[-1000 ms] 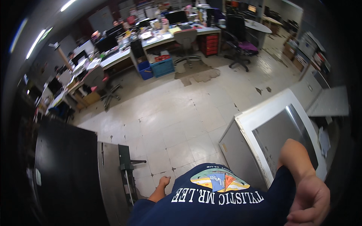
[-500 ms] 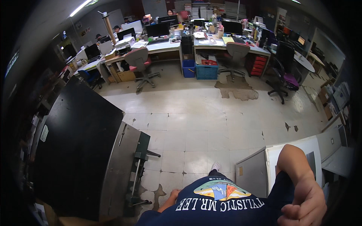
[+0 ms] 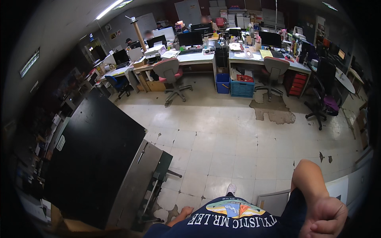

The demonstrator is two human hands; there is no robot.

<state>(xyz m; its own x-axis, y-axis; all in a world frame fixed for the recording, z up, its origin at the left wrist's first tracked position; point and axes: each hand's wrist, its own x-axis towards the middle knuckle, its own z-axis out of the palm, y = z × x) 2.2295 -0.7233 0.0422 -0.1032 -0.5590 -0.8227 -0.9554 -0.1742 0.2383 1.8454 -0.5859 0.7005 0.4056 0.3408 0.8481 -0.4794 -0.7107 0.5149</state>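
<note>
My right hand (image 3: 328, 217) is raised at the lower right beside my dark blue printed shirt (image 3: 234, 214), elbow bent and pointing away from me. Its fingers are curled in; whatever they may hold is hidden. Down at my left side hangs my left hand (image 3: 185, 211), small and partly shown, its fingers too indistinct to read. Nearest to that hand is a large machine with a black sloping top (image 3: 95, 146), a grey metal side and a green frame with a rod (image 3: 152, 194). A gap of floor lies between them.
A grey cabinet (image 3: 274, 202) stands close on my right. Ahead are desks (image 3: 196, 57) with monitors, office chairs (image 3: 168, 73), a blue bin (image 3: 223, 83), a blue crate (image 3: 242, 88) and red drawers (image 3: 297, 84). The tiled floor (image 3: 214, 146) has broken patches. Several people sit at the back.
My view has tilted and turned left, so the desks and machine appear further right. The cabinet shows less. My right hand remains raised and closed; my left hand still hangs low.
</note>
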